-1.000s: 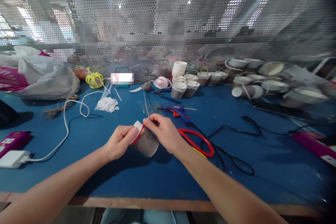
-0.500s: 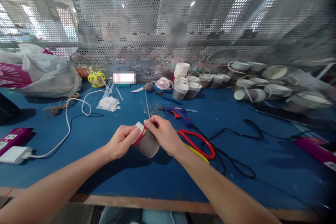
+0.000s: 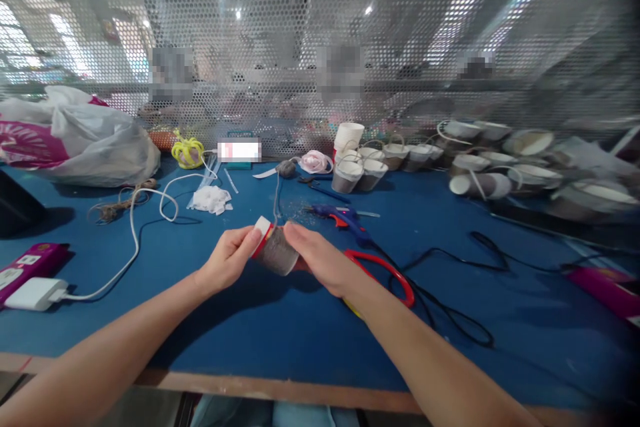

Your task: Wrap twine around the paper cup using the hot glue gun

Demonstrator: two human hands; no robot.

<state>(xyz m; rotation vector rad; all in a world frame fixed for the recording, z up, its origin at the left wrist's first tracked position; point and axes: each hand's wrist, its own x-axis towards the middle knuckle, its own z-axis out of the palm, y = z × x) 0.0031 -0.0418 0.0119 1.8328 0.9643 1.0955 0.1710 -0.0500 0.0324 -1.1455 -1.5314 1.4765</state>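
Between my two hands a paper cup (image 3: 277, 252) lies tilted on its side, wrapped in grey-brown yarn, with a red band and a white rim at its left end. My left hand (image 3: 233, 255) pinches the rim end. Around the other end, my right hand (image 3: 315, 255) is closed, thumb on top and fingers underneath. A strand of yarn (image 3: 276, 199) runs from the cup back to a small grey yarn ball (image 3: 286, 168). Right of my hands lie a blue hot glue gun (image 3: 345, 219) and scissors with red and yellow handles (image 3: 411, 295).
Yarn-wrapped cups with handles (image 3: 533, 177) crowd the back right, near stacked white cups (image 3: 349, 135). A plastic bag (image 3: 110, 147), white scraps (image 3: 211, 200) and a charger with white cable (image 3: 37, 293) are on the left. Black cords (image 3: 450, 260) trail rightward. A perforated metal screen (image 3: 280, 33) stands behind.
My right hand has gone from pinching the yarn at the rim to gripping the cup's body. The cup has risen slightly, and the yarn strand now hangs slacker.
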